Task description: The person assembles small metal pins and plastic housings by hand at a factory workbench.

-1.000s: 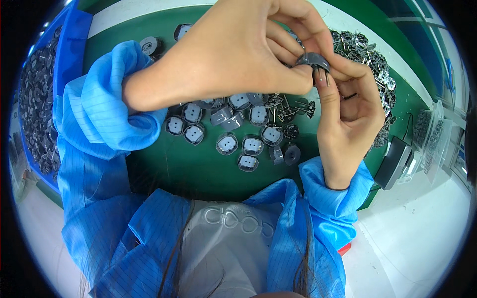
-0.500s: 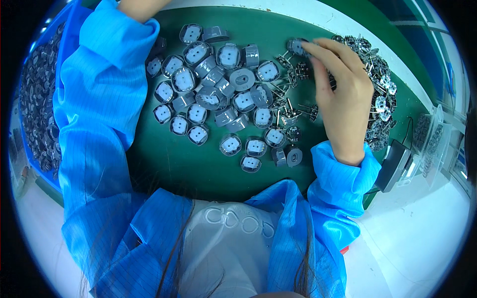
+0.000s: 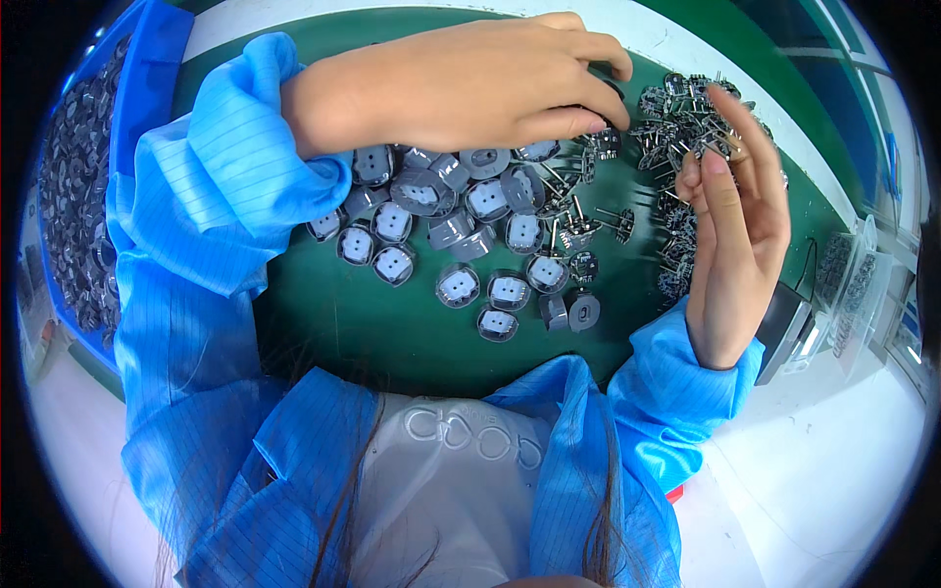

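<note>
My left hand reaches across the far side of the loose grey round housings. Its fingers curl round a dark piece, apparently one of these housings, mostly hidden by the fingers. Over the heap of small circuit boards with metal pins is my right hand. Its thumb and forefinger are apart and the other fingers are bent. Board pins show beside the thumb tip; I see nothing clearly gripped. Several loose pinned boards lie between the housings and the heap.
On the left, a blue bin holds many dark grey parts. The green table top has a pale border along its far edge. At the right edge stand a dark box and clear containers of small parts.
My left hand has come in from the upper left, over the housings, to where my right hand held a grey housing. My right hand has moved right, onto the board heap, without that housing.
</note>
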{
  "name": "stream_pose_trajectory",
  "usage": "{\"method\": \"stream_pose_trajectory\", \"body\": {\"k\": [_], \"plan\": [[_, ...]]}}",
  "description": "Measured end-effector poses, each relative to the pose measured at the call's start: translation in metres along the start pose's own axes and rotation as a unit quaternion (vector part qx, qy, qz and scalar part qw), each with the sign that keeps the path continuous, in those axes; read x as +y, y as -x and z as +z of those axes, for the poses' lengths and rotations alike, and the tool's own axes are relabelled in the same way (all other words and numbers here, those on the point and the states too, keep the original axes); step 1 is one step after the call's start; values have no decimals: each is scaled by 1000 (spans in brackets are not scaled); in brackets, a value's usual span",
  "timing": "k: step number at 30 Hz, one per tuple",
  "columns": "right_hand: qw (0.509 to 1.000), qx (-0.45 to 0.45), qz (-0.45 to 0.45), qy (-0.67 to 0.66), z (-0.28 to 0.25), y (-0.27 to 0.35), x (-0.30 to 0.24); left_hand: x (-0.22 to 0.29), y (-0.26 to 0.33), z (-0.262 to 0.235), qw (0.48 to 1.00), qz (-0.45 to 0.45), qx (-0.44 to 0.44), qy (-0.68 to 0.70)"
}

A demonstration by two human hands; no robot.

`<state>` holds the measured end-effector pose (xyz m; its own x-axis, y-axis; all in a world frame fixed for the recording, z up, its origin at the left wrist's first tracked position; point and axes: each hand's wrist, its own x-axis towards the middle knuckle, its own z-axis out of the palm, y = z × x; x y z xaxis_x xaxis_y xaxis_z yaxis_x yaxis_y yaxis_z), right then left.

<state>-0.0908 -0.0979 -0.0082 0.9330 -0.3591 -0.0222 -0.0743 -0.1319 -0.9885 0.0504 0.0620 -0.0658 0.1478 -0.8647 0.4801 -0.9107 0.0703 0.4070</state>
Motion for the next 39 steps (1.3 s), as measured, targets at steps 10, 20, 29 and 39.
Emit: {"method": "stream_pose_trajectory", "body": {"k": [10, 20, 29, 39], "plan": [[999, -2, -22, 36, 3, 2, 8, -18, -16, -36, 961, -148, -138, 188], [975, 58, -160, 142, 15, 5, 6, 20, -20, -38, 977, 18, 35, 209], [959, 80, -182, 201, 18, 10, 4, 38, -19, -37, 800, -308, -31, 514], [965, 85, -170, 180, 22, 11, 6, 33, -9, -23, 926, -42, 91, 364]]}}
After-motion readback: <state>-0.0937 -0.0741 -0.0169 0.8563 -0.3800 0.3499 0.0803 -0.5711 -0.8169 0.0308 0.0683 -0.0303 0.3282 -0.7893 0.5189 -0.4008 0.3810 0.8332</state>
